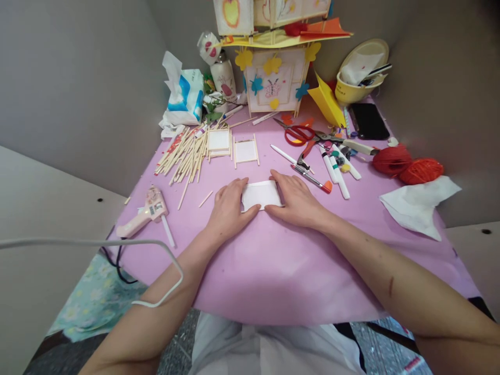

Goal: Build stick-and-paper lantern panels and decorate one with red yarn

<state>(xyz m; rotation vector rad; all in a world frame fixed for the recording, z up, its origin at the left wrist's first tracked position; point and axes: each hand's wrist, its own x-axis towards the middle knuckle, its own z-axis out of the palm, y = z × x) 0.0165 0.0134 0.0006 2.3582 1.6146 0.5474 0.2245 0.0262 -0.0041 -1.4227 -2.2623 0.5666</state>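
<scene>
showing plain white, a small rectangle (261, 195)

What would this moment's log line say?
left hand and right hand: on white card | glue gun: on table, left

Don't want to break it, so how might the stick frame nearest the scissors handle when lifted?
The stick frame is probably light, being thin sticks, and fairly stiff around its white panel; those slender corners may snap.

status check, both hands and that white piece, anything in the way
Left hand and right hand at either side of white piece, flat on table. Glue gun off to the left. Nothing lying on the piece.
</scene>
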